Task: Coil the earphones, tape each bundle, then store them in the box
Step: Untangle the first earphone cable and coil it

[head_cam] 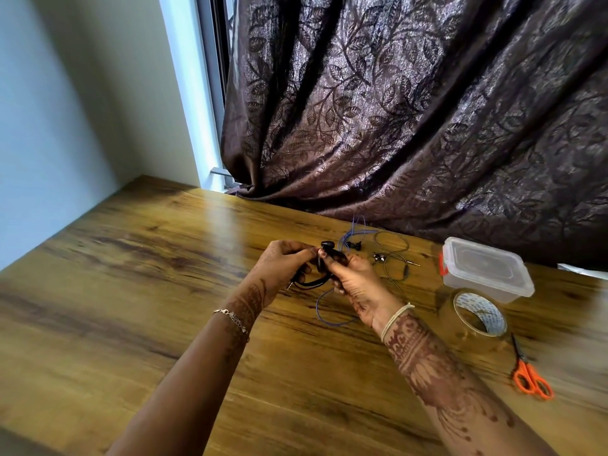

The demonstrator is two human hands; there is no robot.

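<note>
Left hand [283, 263]: fingers curled, pinching the top of the black earphones [329, 258]. The cable is partly coiled, with a loop and the plug hanging below.

Right hand [355, 281]: fingers closed round the same bundle from its right side. No tape shows on it, though blur makes this uncertain.

On the table [131, 274] just beyond, blue earphones [353, 245] lie loose. Right of them is a dark-cabled set [378, 257], also uncoiled.

Far right: box [483, 268], lid on, apparently empty; tape roll [477, 314] just nearer; scissors [529, 373] nearest.

Assessment: first coil in progress. Nothing taped, nothing stored, two sets outstanding.
</note>
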